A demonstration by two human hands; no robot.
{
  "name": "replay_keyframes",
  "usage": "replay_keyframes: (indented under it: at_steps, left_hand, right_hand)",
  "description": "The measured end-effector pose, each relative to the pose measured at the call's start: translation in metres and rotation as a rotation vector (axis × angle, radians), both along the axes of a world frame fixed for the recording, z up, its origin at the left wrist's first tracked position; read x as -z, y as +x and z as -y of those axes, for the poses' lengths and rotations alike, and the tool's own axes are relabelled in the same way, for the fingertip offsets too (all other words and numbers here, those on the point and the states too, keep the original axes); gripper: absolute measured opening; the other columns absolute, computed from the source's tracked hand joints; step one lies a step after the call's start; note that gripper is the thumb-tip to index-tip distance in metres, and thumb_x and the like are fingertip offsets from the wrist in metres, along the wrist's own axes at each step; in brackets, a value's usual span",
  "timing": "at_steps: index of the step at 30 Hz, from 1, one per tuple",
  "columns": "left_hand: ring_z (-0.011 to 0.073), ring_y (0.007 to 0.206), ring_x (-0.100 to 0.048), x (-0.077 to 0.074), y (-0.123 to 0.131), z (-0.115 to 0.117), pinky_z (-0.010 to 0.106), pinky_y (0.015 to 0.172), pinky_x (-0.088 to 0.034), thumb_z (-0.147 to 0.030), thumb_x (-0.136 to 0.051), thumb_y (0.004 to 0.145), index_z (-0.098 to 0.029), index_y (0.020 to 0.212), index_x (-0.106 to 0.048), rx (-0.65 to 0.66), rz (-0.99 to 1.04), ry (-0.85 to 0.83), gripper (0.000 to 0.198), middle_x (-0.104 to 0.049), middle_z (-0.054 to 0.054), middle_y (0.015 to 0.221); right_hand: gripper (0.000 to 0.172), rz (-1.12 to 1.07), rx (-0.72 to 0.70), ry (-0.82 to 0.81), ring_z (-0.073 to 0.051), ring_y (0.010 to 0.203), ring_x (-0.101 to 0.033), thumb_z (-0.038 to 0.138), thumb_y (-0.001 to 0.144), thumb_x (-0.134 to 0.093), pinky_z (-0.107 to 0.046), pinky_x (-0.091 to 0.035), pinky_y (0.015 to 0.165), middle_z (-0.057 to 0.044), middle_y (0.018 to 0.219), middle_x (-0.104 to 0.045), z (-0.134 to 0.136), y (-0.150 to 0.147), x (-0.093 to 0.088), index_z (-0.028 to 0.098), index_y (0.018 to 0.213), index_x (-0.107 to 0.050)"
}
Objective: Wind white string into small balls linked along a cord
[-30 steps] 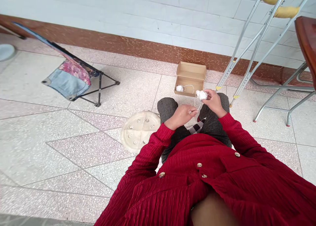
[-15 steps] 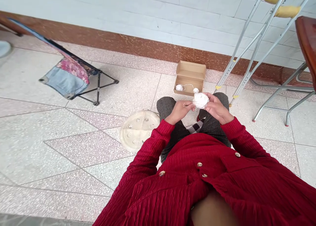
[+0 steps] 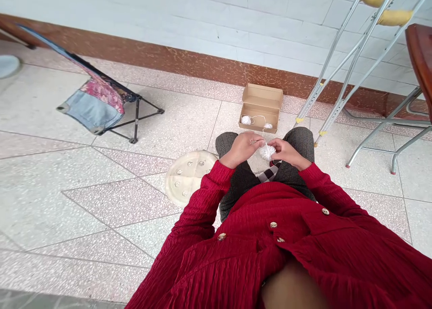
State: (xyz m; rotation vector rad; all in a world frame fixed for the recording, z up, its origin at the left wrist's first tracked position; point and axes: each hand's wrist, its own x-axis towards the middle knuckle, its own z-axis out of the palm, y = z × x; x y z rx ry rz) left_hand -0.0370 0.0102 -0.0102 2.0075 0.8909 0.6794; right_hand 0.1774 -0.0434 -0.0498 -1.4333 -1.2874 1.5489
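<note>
I sit with both hands over my knees in grey trousers. My right hand is closed around a small white ball of yarn. My left hand pinches a thin white strand that runs up from the ball. The strand leads toward an open cardboard box on the floor just beyond my knees. Two more small white yarn balls lie inside that box.
A round cream lid with raised studs lies on the tiled floor left of my legs. A folded fabric stool stands at the left. Metal crutches lean on the wall at the right, beside a metal-legged chair.
My right hand has brought the yarn ball down and toward my lap. The left hand has moved in close beside it, keeping its pinch on the strand.
</note>
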Motion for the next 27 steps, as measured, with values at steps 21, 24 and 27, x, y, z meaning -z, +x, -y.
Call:
replay_keyframes:
  at_steps: [21, 24, 27]
  left_hand:
    - [0.0156, 0.073, -0.061, -0.006, -0.003, 0.000, 0.027, 0.073, -0.044, -0.037, -0.055, 0.094, -0.016, 0.076, -0.073, 0.010, -0.004, -0.058, 0.033, -0.070, 0.003, 0.075]
    - [0.0167, 0.078, -0.064, -0.011, -0.004, -0.006, 0.028, 0.076, -0.046, -0.039, -0.057, 0.094, -0.016, 0.079, -0.074, -0.033, 0.073, -0.038, 0.032, -0.072, 0.004, 0.080]
    - [0.0177, 0.081, -0.065, -0.010, 0.000, -0.005, 0.028, 0.077, -0.048, -0.042, -0.059, 0.094, -0.016, 0.083, -0.075, -0.057, 0.163, -0.080, 0.033, -0.074, 0.005, 0.084]
  right_hand:
    - [0.044, 0.317, 0.078, 0.173, -0.017, 0.071, -0.057, 0.023, 0.055, -0.075, -0.035, -0.050, 0.075, 0.000, 0.084, -0.064, -0.019, 0.004, -0.008, 0.020, 0.098, -0.063]
    - [0.044, -0.058, -0.089, 0.032, -0.017, 0.080, -0.061, 0.023, 0.058, -0.076, -0.032, -0.050, 0.077, -0.001, 0.091, -0.068, -0.008, -0.002, -0.027, 0.020, 0.101, -0.066]
    - [0.047, -0.311, -0.102, 0.012, -0.018, 0.091, -0.063, 0.022, 0.061, -0.078, -0.030, -0.050, 0.082, -0.002, 0.103, -0.069, -0.002, -0.004, -0.049, 0.023, 0.107, -0.068]
